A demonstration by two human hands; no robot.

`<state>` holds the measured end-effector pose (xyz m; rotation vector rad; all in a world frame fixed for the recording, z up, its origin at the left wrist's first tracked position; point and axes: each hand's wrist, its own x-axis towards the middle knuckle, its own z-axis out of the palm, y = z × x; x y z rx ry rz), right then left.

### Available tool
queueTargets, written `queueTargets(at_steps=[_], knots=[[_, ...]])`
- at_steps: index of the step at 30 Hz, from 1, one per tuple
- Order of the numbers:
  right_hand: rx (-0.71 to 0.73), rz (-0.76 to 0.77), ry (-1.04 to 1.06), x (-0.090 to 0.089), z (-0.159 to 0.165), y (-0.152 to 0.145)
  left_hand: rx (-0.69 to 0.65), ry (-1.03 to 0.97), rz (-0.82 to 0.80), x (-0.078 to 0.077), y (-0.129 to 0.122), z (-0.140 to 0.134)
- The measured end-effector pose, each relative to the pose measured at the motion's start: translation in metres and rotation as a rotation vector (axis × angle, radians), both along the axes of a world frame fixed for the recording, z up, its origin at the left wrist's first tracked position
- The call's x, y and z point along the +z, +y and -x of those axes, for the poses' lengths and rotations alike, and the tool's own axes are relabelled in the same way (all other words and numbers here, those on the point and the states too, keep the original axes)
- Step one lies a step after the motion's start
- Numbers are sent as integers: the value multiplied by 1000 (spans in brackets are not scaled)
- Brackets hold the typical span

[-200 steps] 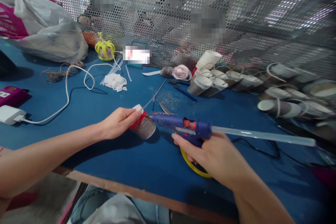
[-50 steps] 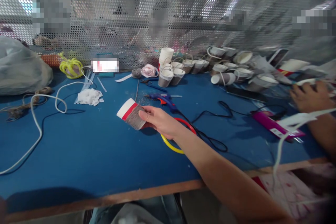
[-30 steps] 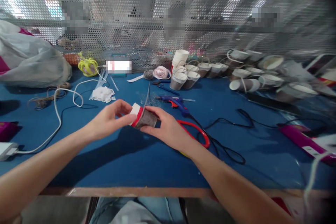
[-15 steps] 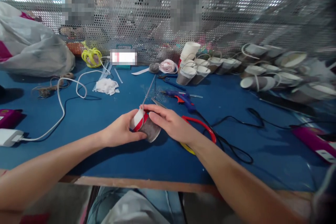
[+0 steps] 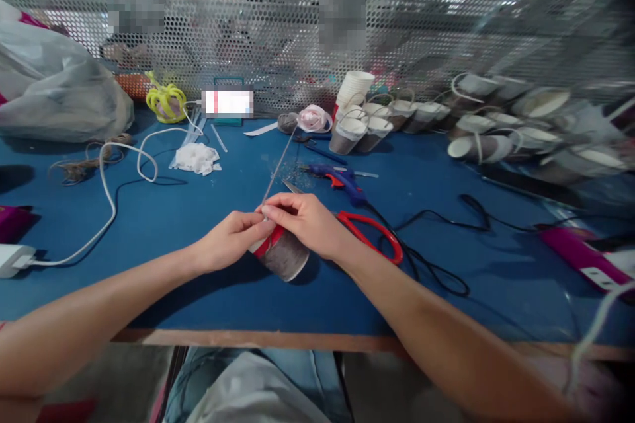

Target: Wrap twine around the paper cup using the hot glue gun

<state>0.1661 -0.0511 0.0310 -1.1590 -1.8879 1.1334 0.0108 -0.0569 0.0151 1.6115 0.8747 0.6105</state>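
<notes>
- Left hand [image 5: 241, 238]: bare, with slim fingers.
- Right hand [image 5: 317, 225]: bare and slim-fingered too.
- Left arm [image 5: 124, 294]: bare from the wrist to the edge of view, where a speck of red [image 5: 2, 325] shows, too small to identify.
- Right arm [image 5: 417, 301]: bare, slender, widening away from the wrist.
- Jeans [image 5: 191, 380]: light blue, creased, with a seam line on the right leg.
- Cloth [image 5: 253, 393]: pale grey-white, loose, softly folded; shirt or apron, unclear.

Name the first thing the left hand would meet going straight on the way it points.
The left hand would likely meet the right hand, close ahead at the cup; whether they touch is unclear.
</notes>
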Motion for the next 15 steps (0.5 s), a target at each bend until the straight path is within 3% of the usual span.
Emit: queueTargets(at_steps=[3, 6, 9, 11, 15], knots=[[-60, -126, -185, 9, -10, 3, 60, 20, -16, 1, 1, 2], [-368, -255, -516, 27, -37, 14, 149, 18, -41, 4, 2, 5], [-683, -214, -804, 39, -71, 33, 200, 10, -71, 4, 3, 6], [-714, -201, -873, 37, -89, 46, 210, 25, -92, 3, 4, 6], [-620, -47, -908, 13, -104, 62, 199, 58, -132, 1, 4, 6]])
